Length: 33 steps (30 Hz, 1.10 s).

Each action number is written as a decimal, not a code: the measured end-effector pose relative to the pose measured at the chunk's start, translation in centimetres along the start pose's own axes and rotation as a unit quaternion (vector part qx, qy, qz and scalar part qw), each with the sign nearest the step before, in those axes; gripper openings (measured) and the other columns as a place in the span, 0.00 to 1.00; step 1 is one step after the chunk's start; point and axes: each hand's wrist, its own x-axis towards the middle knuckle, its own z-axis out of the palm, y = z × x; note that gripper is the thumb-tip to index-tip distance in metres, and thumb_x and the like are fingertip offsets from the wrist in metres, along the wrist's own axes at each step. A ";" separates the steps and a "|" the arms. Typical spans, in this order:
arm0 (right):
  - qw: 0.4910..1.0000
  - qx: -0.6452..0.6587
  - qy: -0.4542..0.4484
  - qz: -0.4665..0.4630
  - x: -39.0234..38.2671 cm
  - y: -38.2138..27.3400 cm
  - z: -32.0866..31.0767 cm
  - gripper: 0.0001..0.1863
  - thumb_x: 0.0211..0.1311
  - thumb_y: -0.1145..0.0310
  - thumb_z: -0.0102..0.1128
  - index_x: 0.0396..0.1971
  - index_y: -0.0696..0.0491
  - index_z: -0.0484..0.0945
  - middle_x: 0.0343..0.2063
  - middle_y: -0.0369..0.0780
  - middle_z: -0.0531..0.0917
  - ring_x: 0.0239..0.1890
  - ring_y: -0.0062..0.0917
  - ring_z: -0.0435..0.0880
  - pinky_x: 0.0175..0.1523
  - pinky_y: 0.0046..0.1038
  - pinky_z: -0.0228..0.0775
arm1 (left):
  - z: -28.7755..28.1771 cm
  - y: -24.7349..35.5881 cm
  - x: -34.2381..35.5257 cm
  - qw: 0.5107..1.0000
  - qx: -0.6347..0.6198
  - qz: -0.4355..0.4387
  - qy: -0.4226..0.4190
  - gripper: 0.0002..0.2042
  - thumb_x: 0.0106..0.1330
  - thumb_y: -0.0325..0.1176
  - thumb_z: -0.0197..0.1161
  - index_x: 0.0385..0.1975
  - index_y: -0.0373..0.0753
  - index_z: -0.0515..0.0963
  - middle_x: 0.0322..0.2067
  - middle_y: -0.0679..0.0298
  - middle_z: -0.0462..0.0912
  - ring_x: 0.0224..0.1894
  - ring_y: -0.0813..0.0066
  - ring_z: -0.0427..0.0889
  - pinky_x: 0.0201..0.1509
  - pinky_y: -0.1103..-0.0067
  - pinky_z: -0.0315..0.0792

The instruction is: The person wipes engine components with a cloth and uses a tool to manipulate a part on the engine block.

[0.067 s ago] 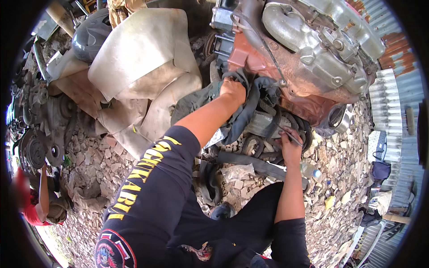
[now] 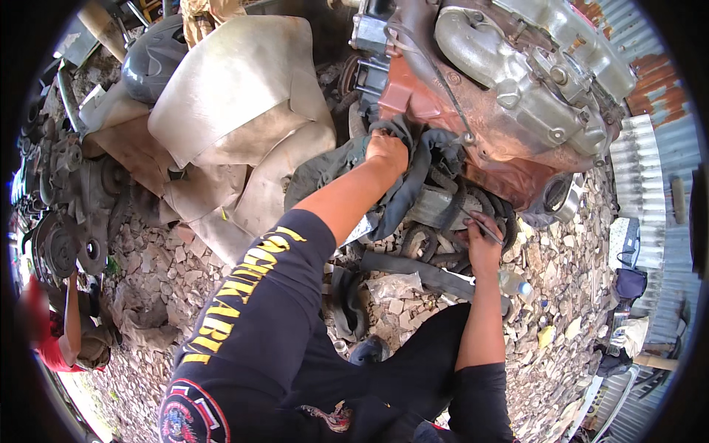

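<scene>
My left hand [image 2: 387, 153] reaches into a bundle of dark cloth [image 2: 317, 177] beside the engine, its curled fingers closed on the folds; the fingertips are hidden. Lower and to the right, my right hand [image 2: 484, 240] is closed around a thin grey metal tool [image 2: 489, 233], whose exact kind I cannot make out. Its tip points up and left toward black rubber belts or hoses [image 2: 473, 205]. Above both hands stands a large engine [image 2: 473, 111] with a reddish-brown block and silver castings. A grey block-shaped piece [image 2: 432, 205] lies between the hands.
A pale folded sheet [image 2: 229, 81] and a dark helmet [image 2: 153, 59] are at upper left. Black hose pieces [image 2: 413, 272] and a clear bottle [image 2: 515, 283] lie on broken stone [image 2: 554, 295]. A person in red [image 2: 55, 340] is at far left, near metal parts [image 2: 59, 247]. Corrugated sheeting [image 2: 676, 148] stands right.
</scene>
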 end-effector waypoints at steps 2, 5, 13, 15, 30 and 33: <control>1.000 0.000 -0.002 -0.006 -0.3 -0.4 -0.4 0.12 0.66 0.72 0.54 0.48 0.57 0.76 0.34 0.38 0.83 0.26 0.18 0.83 0.29 0.18 0.71 | 1.0 -0.6 0.7 0.999 -0.006 0.010 0.038 0.16 0.68 0.33 0.48 0.49 0.42 0.81 0.52 0.60 0.81 0.57 0.64 0.77 0.62 0.67 0.59; 1.000 0.009 -0.001 -0.011 -0.9 -1.8 0.1 0.12 0.65 0.74 0.53 0.46 0.60 0.76 0.34 0.39 0.83 0.27 0.20 0.82 0.31 0.20 0.72 | 1.7 -1.6 0.3 0.995 -0.003 0.050 0.082 0.14 0.65 0.31 0.51 0.44 0.41 0.83 0.46 0.58 0.84 0.50 0.62 0.82 0.58 0.68 0.66; 1.000 0.009 -0.003 0.005 -0.5 -2.5 1.3 0.12 0.65 0.74 0.53 0.46 0.61 0.77 0.35 0.41 0.83 0.26 0.20 0.82 0.31 0.20 0.73 | 1.1 -1.7 -2.4 0.989 -0.064 0.108 0.080 0.12 0.59 0.29 0.55 0.37 0.34 0.83 0.44 0.53 0.84 0.52 0.56 0.80 0.61 0.69 0.69; 1.000 0.024 -0.016 -0.005 0.0 -1.6 1.8 0.12 0.66 0.74 0.53 0.46 0.60 0.77 0.35 0.41 0.83 0.26 0.20 0.82 0.31 0.20 0.73 | 2.2 -2.0 -1.7 0.986 -0.032 0.112 0.118 0.14 0.59 0.29 0.55 0.41 0.33 0.82 0.49 0.52 0.81 0.58 0.56 0.75 0.66 0.70 0.63; 0.999 0.013 -0.021 0.043 -0.1 -2.1 2.3 0.12 0.66 0.75 0.54 0.47 0.61 0.77 0.35 0.41 0.83 0.27 0.20 0.82 0.33 0.21 0.75 | 3.6 -2.1 -0.6 0.977 -0.027 0.111 0.182 0.13 0.59 0.28 0.52 0.39 0.32 0.81 0.49 0.53 0.80 0.58 0.59 0.74 0.66 0.71 0.63; 0.999 0.025 -0.019 0.026 0.2 -2.5 2.7 0.11 0.66 0.76 0.54 0.46 0.61 0.77 0.35 0.41 0.83 0.27 0.20 0.82 0.35 0.22 0.77 | 3.5 -2.6 -2.2 0.958 -0.025 0.160 0.236 0.09 0.54 0.28 0.56 0.31 0.36 0.82 0.43 0.55 0.83 0.53 0.61 0.78 0.60 0.70 0.70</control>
